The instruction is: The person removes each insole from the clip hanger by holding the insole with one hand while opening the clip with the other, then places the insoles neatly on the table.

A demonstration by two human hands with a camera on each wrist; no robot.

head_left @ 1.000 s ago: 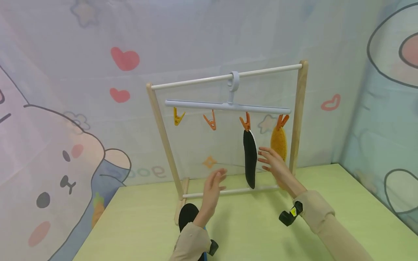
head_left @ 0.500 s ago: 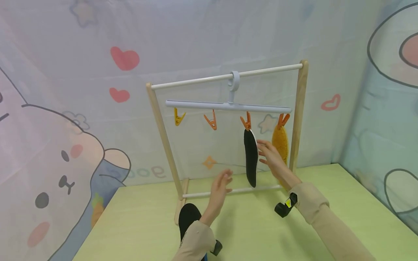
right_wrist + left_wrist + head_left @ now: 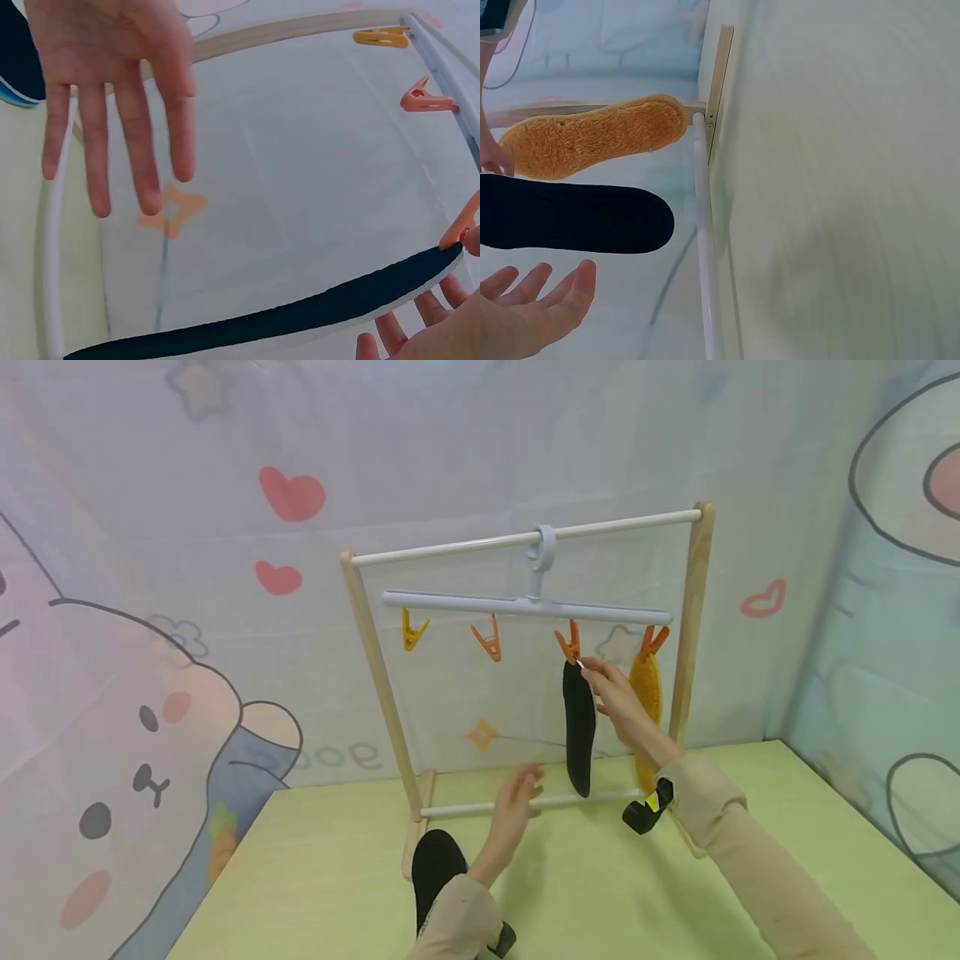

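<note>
A black insole (image 3: 580,727) with a white underside hangs from an orange clip (image 3: 569,643) on the hanger. My right hand (image 3: 618,702) pinches its upper end just below the clip, thumb beside the clip's tip and fingers along the white side in the right wrist view. My left hand (image 3: 513,806) is held lower, left of the insole, fingers apart and holding nothing; the left wrist view shows its fingertips a little off the black insole (image 3: 577,214). A fuzzy yellow-orange insole (image 3: 647,681) hangs from the rightmost clip, partly behind my right hand.
The pale hanger (image 3: 487,603) hooks onto a white rail (image 3: 450,547) of a wooden-sided rack. A yellow clip (image 3: 412,631) and another orange clip (image 3: 489,641) hang with nothing in them. Another black insole (image 3: 435,868) lies on the table, partly under my left sleeve.
My right hand has moved left and up from beside the black insole to its top end at the clip. My left hand has shifted right and slightly down.
</note>
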